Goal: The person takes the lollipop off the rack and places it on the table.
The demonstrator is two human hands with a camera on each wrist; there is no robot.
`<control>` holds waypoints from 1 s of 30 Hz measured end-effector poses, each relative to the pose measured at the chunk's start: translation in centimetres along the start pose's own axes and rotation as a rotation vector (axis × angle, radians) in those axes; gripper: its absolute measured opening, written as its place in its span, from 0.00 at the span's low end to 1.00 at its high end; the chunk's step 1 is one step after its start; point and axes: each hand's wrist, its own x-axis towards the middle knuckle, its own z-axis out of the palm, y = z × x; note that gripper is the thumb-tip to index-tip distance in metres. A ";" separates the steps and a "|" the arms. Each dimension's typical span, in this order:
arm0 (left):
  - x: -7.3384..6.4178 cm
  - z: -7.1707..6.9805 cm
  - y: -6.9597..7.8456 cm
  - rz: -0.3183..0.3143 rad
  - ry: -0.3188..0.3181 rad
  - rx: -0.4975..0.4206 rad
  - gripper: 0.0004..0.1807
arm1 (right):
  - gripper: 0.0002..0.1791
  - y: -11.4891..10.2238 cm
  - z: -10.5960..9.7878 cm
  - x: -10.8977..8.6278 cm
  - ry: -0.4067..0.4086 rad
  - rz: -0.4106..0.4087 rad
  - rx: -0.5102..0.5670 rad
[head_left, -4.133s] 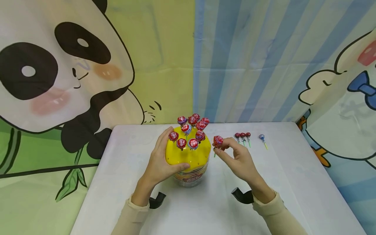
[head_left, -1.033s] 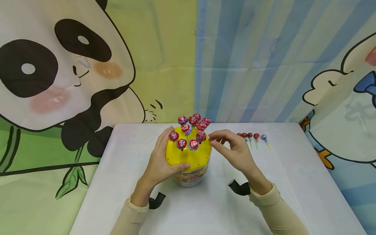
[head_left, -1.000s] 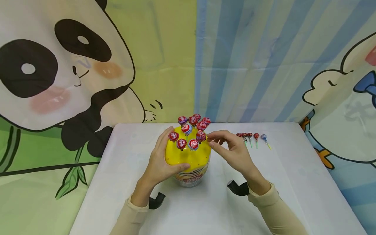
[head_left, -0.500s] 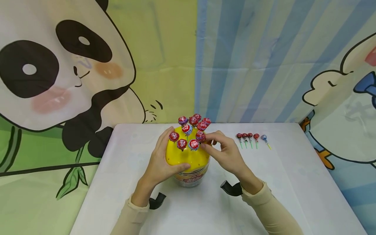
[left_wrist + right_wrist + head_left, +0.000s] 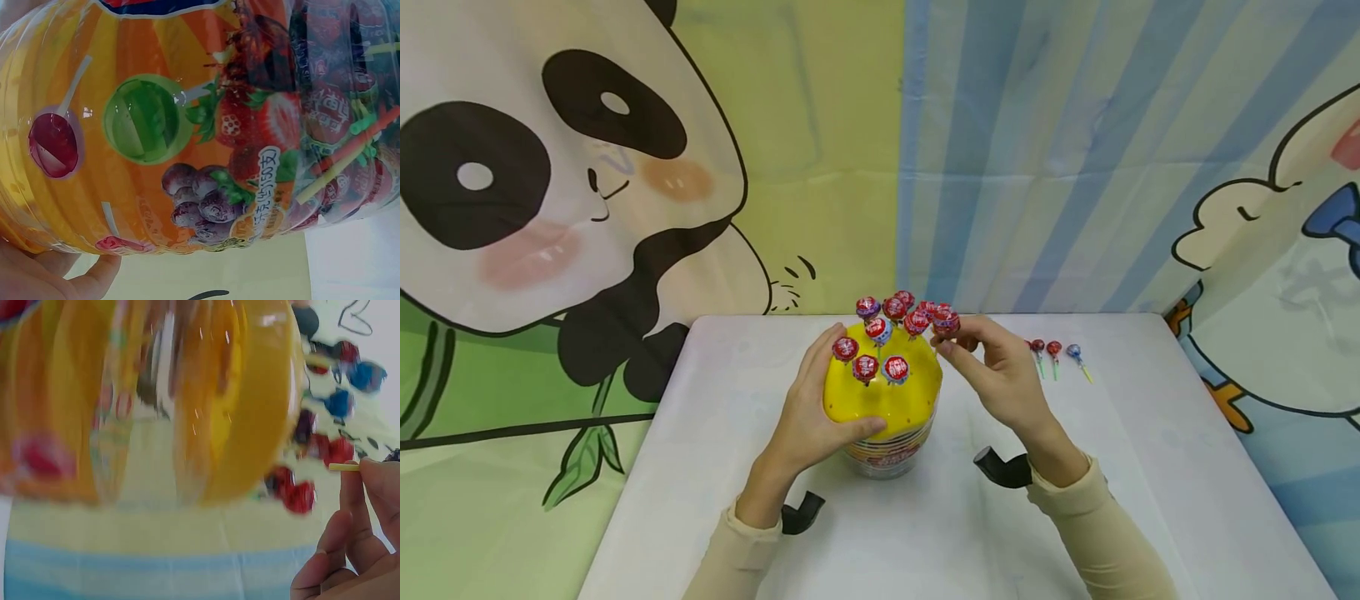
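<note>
A clear plastic jar [image 5: 887,454] with a domed yellow lid [image 5: 880,408] stands on the table, several wrapped lollipops [image 5: 865,368] sticking up from the lid. My left hand [image 5: 808,421] grips the lid's left side, thumb across its front. At the lid's right edge, my right hand [image 5: 1006,379] pinches a red-wrapped lollipop [image 5: 946,321] by its stick. That pale yellow stick [image 5: 342,467] has its lower end free of the lid in the right wrist view. In the left wrist view, fruit pictures cover the jar's label [image 5: 156,187], and more lollipops [image 5: 331,119] show inside.
To the right on the white table [image 5: 1150,467] lie red lollipops [image 5: 1055,348] and a blue one [image 5: 1074,352], partly hidden by the right hand. A panda-printed cloth [image 5: 820,125] and a striped cloth [image 5: 1037,167] hang behind.
Earlier the right hand brought a lollipop to the table row. It then reached the lid and pulled a lollipop from its right side, lifting it up and rightward. The left hand stayed put.
</note>
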 end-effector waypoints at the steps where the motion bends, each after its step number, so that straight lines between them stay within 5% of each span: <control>1: 0.0 0.0 0.0 0.001 0.002 0.002 0.61 | 0.12 0.1 -0.5 0.0 0.013 0.006 -0.016; 5: 0.0 0.0 0.1 0.002 0.006 0.013 0.61 | 0.12 0.8 -2.8 -0.3 0.048 0.056 -0.096; 16: 0.0 0.0 0.1 -0.005 0.006 0.012 0.60 | 0.13 5.9 -10.6 -3.3 0.163 0.421 -0.369; 23: 0.0 0.1 0.0 -0.005 0.005 0.013 0.61 | 0.24 9.6 -15.0 -5.4 0.141 0.691 -0.494; 30: 0.0 0.0 0.0 0.000 0.007 0.017 0.61 | 0.24 14.0 -17.8 -7.6 0.129 0.919 -0.538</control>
